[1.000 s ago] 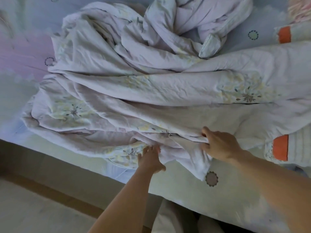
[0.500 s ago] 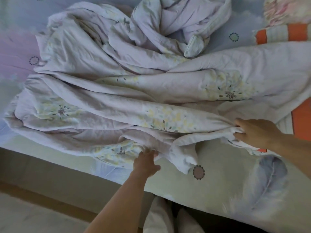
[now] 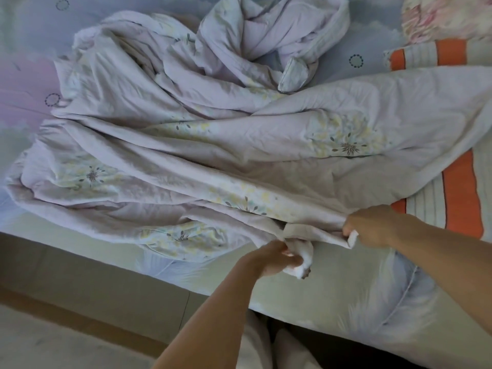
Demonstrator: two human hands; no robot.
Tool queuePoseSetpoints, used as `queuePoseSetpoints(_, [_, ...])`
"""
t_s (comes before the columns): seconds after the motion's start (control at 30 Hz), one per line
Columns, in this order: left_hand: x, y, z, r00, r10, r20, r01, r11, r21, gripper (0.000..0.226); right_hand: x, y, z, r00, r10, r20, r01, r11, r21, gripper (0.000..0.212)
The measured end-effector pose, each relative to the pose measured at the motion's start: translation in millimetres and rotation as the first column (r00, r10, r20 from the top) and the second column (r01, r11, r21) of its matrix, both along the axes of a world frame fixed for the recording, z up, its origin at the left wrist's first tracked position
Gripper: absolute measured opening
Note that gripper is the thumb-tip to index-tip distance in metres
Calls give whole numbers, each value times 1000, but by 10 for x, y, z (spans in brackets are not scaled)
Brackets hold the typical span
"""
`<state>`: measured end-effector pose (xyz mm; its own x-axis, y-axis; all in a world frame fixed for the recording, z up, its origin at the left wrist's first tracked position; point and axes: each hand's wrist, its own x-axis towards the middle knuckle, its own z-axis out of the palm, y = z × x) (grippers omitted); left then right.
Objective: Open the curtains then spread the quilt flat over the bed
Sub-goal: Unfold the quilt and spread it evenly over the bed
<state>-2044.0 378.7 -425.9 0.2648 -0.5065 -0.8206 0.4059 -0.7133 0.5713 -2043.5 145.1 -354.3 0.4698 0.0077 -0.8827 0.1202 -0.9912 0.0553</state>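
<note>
Both hands grip the quilt [image 3: 239, 145], rumpled across the bed [image 3: 332, 294]: left hand [image 3: 269, 258] fists its corner at 6 o'clock, right hand [image 3: 368, 226] pinches the edge, fingertips hidden. Quilt's 3 o'clock end is cut off.

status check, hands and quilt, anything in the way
Left hand and right hand both gripping the quilt near edge. Quilt bunched, not spread. Striped pillow partly under quilt at right.

quilt [image 3: 213, 134] on bed [image 3: 332, 288] (heaped) | pillow [image 3: 458, 193] right, partly under quilt
</note>
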Motion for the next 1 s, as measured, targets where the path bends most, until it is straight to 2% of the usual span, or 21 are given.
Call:
queuePoseSetpoints(0.07, [-77, -154, 72, 998, 50, -44, -53, 996, -66, 41, -33, 23, -20, 996, 43, 78, -43, 999, -4, 52])
queuePoseSetpoints(0.17, [-122, -286, 144, 977, 212, -31, -215, 968, -132, 32, -39, 215, -87, 957, 63, 285, -134, 962, 239, 92])
queuePoseSetpoints(0.2, [-111, -289, 158, 971, 239, -24, -240, 959, -151, 31, -44, 306, -106, 943, 80, 322, -184, 933, 308, 94])
queuePoseSetpoints(0.23, [-86, -271, 180, 961, 274, -21, -274, 947, -170, 30, -50, 398, -132, 936, 78, 342, -206, 912, 356, 83])
queuePoseSetpoints(0.27, [-59, -225, 211, 944, 329, -32, -329, 924, -193, 29, -54, 480, -145, 934, 32, 356, -183, 899, 398, 64])
queuePoseSetpoints(0.33, [-23, -89, 249, 867, 492, -76, -496, 843, -206, 21, -50, 603, -158, 934, -135, 331, -23, 901, 432, 26])
queuePoseSetpoints(0.37, [-16, -15, 243, 797, 595, -100, -603, 778, -176, 14, -37, 630, -154, 928, -231, 293, 83, 893, 442, 18])
queuePoseSetpoints(0.4, [-21, 66, 226, 714, 692, -103, -700, 707, -104, 13, -7, 652, -129, 903, -360, 234, 213, 848, 485, 19])
queuePoseSetpoints(0.43, [-39, 136, 206, 641, 761, -102, -765, 645, 0, 17, 35, 655, -86, 847, -514, 134, 370, 752, 546, 22])
queuePoseSetpoints(0.47, [-74, 196, 206, 607, 789, -96, -780, 614, 115, 22, 81, 651, -21, 758, -652, 12, 515, 611, 601, 22])
queuePoseSetpoints(0.5, [-120, 252, 215, 620, 778, -102, -747, 625, 227, 29, 129, 645, 48, 665, -742, -87, 621, 485, 615, 21])
queuePoseSetpoints(0.53, [-173, 297, 207, 654, 745, -129, -688, 657, 308, 37, 182, 629, 123, 598, -789, -139, 687, 416, 596, 25])
queuePoseSetpoints(0.6, [-243, 348, 201, 638, 730, -245, -642, 680, 354, 41, 264, 568, 244, 516, -826, -227, 785, 350, 512, 42])
queuePoseSetpoints(0.63, [-248, 358, 209, 552, 771, -318, -701, 636, 324, 37, 290, 532, 291, 499, -819, -283, 818, 336, 467, 48])
queuePoseSetpoints(0.67, [-231, 348, 222, 408, 822, -396, -804, 529, 271, 31, 306, 502, 338, 494, -803, -333, 838, 338, 428, 50])
queuePoseSetpoints(0.73, [-158, 325, 288, 128, 858, -498, -960, 233, 155, 19, 301, 444, 420, 518, -765, -382, 843, 382, 378, 52])
queuePoseSetpoints(0.77, [-106, 325, 308, 60, 860, -506, -987, 127, 98, 22, 293, 421, 448, 533, -756, -379, 838, 408, 362, 53])
queuePoseSetpoints(0.83, [-22, 368, 376, 51, 865, -498, -998, 64, 9, 22, 277, 383, 496, 561, -767, -310, 817, 455, 354, 56])
queuePoseSetpoints(0.9, [19, 466, 483, 87, 906, -415, -994, 108, 29, 17, 281, 310, 500, 557, -816, -154, 784, 456, 420, 50])
queuePoseSetpoints(0.97, [19, 597, 597, 132, 956, -263, -984, 158, 84, 8, 303, 169, 496, 490, -866, 97, 698, 457, 551, 38])
queuePoseSetpoints(1.0, [14, 656, 654, 149, 973, -176, -982, 166, 90, 12, 305, 86, 507, 479, -838, 260, 627, 534, 567, 31])
